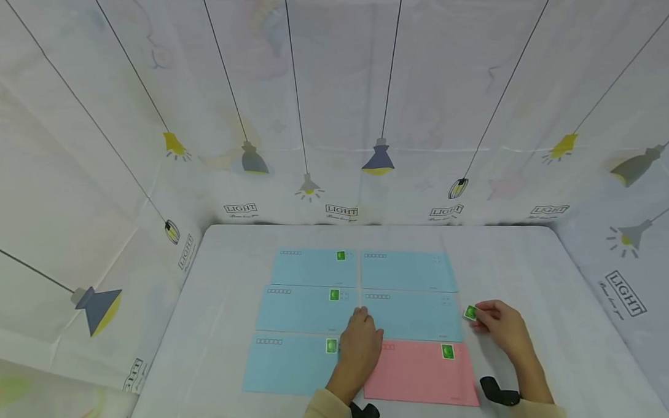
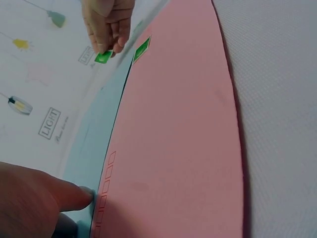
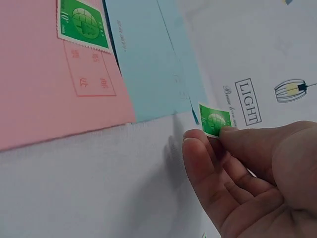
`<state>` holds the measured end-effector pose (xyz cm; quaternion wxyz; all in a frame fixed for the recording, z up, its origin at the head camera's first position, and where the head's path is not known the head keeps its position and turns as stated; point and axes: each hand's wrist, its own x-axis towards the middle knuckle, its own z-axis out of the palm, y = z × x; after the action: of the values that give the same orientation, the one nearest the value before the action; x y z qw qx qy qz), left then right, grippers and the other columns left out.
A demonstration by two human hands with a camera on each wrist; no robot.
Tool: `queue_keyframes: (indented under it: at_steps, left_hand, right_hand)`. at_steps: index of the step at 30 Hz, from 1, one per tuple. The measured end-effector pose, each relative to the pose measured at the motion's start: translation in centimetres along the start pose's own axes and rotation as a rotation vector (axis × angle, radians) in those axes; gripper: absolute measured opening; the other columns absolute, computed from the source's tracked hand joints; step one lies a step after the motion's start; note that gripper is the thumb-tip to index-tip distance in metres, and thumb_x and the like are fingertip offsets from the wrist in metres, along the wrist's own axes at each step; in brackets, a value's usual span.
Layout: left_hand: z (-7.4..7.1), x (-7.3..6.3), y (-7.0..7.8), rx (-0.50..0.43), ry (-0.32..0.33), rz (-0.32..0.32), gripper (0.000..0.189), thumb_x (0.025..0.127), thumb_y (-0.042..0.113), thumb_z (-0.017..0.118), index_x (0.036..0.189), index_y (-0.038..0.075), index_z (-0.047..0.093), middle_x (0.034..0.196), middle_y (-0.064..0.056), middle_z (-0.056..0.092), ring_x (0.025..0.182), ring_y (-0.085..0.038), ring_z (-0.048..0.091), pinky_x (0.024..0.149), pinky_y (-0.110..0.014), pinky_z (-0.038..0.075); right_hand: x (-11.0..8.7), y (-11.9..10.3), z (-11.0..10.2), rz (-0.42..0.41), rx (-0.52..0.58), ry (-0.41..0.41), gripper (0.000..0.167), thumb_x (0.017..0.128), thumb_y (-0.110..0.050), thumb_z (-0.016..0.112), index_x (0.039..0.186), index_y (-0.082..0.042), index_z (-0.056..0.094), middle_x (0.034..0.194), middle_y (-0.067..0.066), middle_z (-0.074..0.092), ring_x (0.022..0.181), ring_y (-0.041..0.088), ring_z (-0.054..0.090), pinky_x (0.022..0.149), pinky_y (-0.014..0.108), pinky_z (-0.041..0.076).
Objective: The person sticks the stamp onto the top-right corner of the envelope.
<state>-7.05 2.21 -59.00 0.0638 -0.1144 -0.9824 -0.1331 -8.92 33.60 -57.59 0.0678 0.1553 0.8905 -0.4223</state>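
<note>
In the head view my right hand [image 1: 504, 329] pinches a green postage stamp [image 1: 470, 313] between thumb and fingertips, to the right of the middle right blue envelope [image 1: 416, 317]. The right wrist view shows that held stamp [image 3: 214, 119] with its white perforated edge. My left hand [image 1: 361, 346] touches the left edge of the same blue envelope with its fingertips. Below it lies a pink envelope [image 1: 420, 378], which carries a green stamp [image 1: 447, 351] at its upper right. Part of the pink envelope's upper left is hidden by the left hand.
Three blue envelopes in the left column, with the lower one [image 1: 287, 364] nearest me, each bear a green stamp. An upper right blue envelope [image 1: 405, 271] has no stamp. All lie on a white table [image 1: 206, 336] before a lamp-printed cloth backdrop [image 1: 335, 80].
</note>
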Motion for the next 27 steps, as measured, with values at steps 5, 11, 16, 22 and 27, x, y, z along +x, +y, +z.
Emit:
queue_keyframes:
  at_steps: [5, 11, 16, 22, 27]
  left_hand:
    - [0.1, 0.0, 0.0, 0.011, 0.026, 0.006, 0.045, 0.093, 0.033, 0.072, 0.117, -0.005, 0.07, 0.131, -0.013, 0.066, 0.124, -0.025, 0.064, 0.086, -0.033, 0.06]
    - [0.2, 0.1, 0.0, 0.021, 0.033, 0.006, 0.045, 0.092, 0.034, 0.072, 0.116, -0.005, 0.071, 0.129, -0.013, 0.067, 0.121, -0.025, 0.066, 0.084, -0.032, 0.061]
    - [0.0, 0.0, -0.1, 0.014, 0.026, 0.009, 0.044, 0.093, 0.033, 0.072, 0.116, -0.005, 0.071, 0.13, -0.014, 0.067, 0.122, -0.025, 0.065, 0.087, -0.033, 0.06]
    - [0.3, 0.1, -0.2, 0.028, 0.039, 0.014, 0.044, 0.092, 0.034, 0.072, 0.114, -0.004, 0.072, 0.129, -0.012, 0.067, 0.121, -0.024, 0.066, 0.084, -0.031, 0.061]
    - [0.5, 0.1, -0.2, 0.018, 0.061, 0.013, 0.044, 0.091, 0.034, 0.074, 0.114, -0.003, 0.072, 0.128, -0.012, 0.068, 0.12, -0.025, 0.067, 0.082, -0.032, 0.061]
  right_hand:
    - [1.1, -0.7, 0.5, -0.016, 0.005, -0.025, 0.034, 0.102, -0.02, 0.058, 0.122, 0.006, 0.058, 0.099, 0.017, 0.071, 0.078, 0.014, 0.07, 0.067, 0.021, 0.058]
    - [1.8, -1.5, 1.0, -0.066, -0.019, -0.045, 0.031, 0.1, -0.021, 0.061, 0.118, 0.005, 0.063, 0.097, 0.016, 0.072, 0.079, 0.016, 0.069, 0.067, 0.021, 0.057]
    - [2.4, -2.0, 1.5, -0.14, -0.04, -0.07, 0.029, 0.099, -0.019, 0.064, 0.116, 0.004, 0.066, 0.099, 0.016, 0.073, 0.08, 0.015, 0.07, 0.068, 0.021, 0.057]
    - [3.0, -2.9, 2.1, -0.194, -0.046, -0.122, 0.024, 0.096, -0.018, 0.068, 0.11, 0.002, 0.068, 0.098, 0.015, 0.074, 0.079, 0.015, 0.07, 0.066, 0.021, 0.056]
    - [3.7, -3.8, 2.7, -0.221, -0.151, -0.101, 0.018, 0.096, -0.017, 0.067, 0.106, -0.002, 0.069, 0.098, 0.012, 0.073, 0.08, 0.014, 0.065, 0.066, 0.022, 0.052]
